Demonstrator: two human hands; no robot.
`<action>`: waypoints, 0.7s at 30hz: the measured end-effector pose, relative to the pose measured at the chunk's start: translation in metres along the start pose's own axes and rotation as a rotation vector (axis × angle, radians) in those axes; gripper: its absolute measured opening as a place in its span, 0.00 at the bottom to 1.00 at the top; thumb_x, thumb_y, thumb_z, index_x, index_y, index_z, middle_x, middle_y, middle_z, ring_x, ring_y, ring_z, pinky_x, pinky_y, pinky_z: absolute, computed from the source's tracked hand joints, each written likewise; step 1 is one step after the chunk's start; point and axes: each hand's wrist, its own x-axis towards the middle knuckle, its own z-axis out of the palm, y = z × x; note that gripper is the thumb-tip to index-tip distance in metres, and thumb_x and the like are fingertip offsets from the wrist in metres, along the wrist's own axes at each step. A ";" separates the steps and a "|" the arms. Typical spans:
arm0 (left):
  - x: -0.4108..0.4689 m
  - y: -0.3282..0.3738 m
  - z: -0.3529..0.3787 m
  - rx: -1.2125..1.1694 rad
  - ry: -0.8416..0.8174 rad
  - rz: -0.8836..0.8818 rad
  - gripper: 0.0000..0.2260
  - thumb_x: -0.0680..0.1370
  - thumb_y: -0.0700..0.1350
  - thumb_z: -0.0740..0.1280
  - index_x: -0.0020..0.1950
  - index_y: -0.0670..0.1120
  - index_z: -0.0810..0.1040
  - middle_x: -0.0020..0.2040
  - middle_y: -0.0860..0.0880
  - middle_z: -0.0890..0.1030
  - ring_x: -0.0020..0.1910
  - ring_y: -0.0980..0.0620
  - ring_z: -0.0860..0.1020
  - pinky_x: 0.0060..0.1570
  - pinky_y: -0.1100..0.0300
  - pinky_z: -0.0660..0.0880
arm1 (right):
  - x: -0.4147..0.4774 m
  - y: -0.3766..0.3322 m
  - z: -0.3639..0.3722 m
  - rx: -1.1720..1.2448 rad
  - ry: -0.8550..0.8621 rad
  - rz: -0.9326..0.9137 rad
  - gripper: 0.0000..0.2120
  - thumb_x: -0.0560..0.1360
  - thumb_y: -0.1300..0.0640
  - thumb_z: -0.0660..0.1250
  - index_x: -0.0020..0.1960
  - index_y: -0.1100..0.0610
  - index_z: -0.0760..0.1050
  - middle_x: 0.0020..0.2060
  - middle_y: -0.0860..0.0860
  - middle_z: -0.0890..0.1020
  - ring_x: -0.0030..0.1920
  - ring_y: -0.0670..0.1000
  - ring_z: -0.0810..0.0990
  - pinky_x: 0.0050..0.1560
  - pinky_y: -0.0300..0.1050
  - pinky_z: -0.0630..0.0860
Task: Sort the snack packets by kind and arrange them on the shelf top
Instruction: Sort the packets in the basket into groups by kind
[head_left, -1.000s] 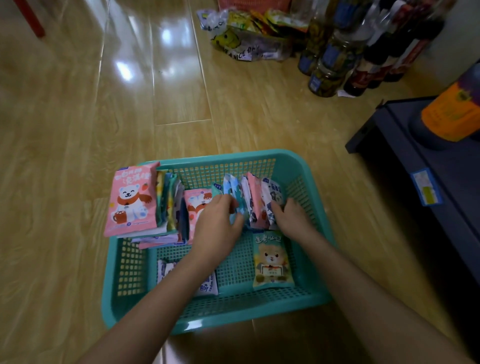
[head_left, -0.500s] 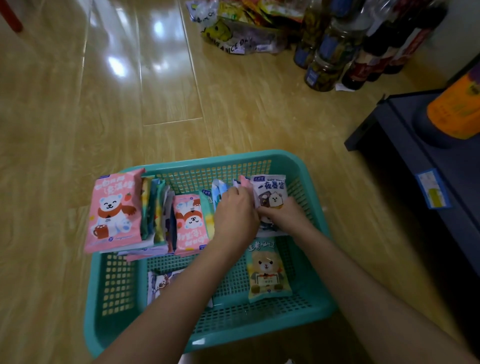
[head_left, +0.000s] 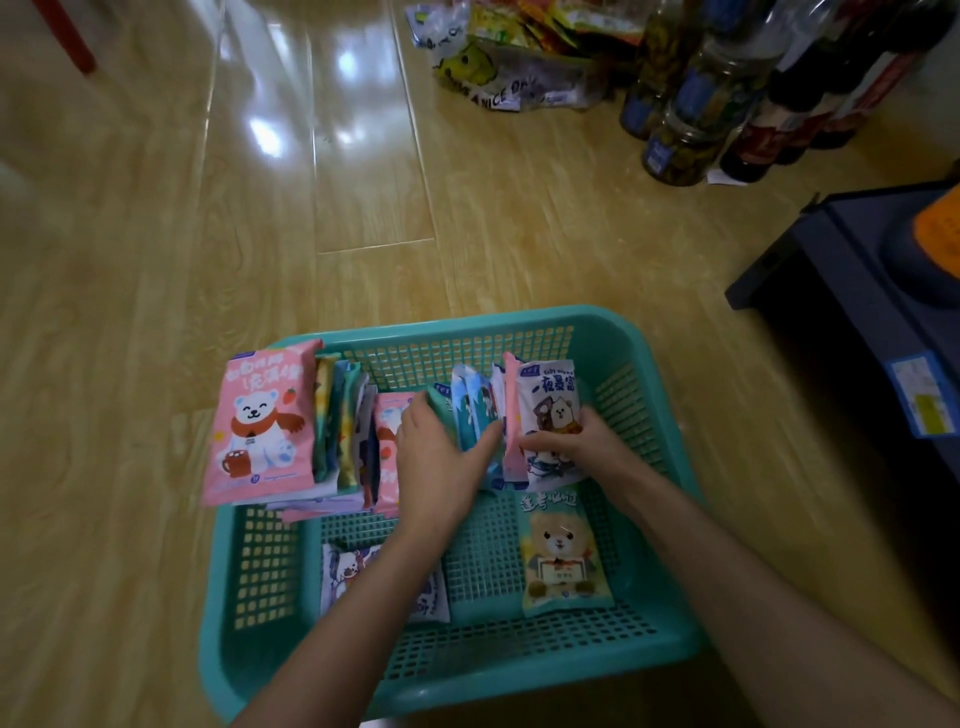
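Since these are thin sealed pouches (light, crinkly, probably slick and easy to crush), each is likely best pinched at its flat lower edge. Standing at the 1 o'clock corner of the teal basket (head_left: 519, 318), the white packet (head_left: 550, 400) is clamped low by the right hand (head_left: 576, 449), fingers (head_left: 588, 418) curled round it. At its 9 o'clock the left hand (head_left: 436, 462) brackets the upright blue packets (head_left: 470, 410) between thumb and fingers.

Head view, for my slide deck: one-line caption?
Left hand and right hand grip upright snack packets in a teal basket.
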 end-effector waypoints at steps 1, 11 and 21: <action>0.001 0.001 -0.001 -0.018 -0.012 -0.014 0.37 0.69 0.61 0.70 0.69 0.41 0.63 0.63 0.43 0.72 0.62 0.44 0.71 0.60 0.46 0.72 | 0.000 -0.001 0.002 0.015 -0.019 -0.005 0.29 0.62 0.56 0.78 0.61 0.56 0.74 0.52 0.54 0.83 0.51 0.54 0.82 0.48 0.46 0.79; 0.003 0.002 -0.017 -0.095 -0.073 0.002 0.24 0.71 0.48 0.73 0.63 0.44 0.69 0.49 0.52 0.74 0.46 0.54 0.74 0.48 0.57 0.74 | -0.001 0.000 0.012 0.066 -0.085 -0.026 0.41 0.53 0.46 0.77 0.64 0.51 0.69 0.56 0.53 0.81 0.54 0.56 0.81 0.58 0.56 0.77; 0.002 0.002 -0.027 -0.290 -0.186 -0.065 0.14 0.75 0.48 0.67 0.57 0.48 0.67 0.49 0.52 0.77 0.46 0.56 0.77 0.49 0.57 0.76 | -0.007 -0.015 0.023 0.217 -0.168 -0.069 0.35 0.61 0.54 0.74 0.65 0.51 0.67 0.55 0.55 0.80 0.51 0.56 0.82 0.43 0.48 0.81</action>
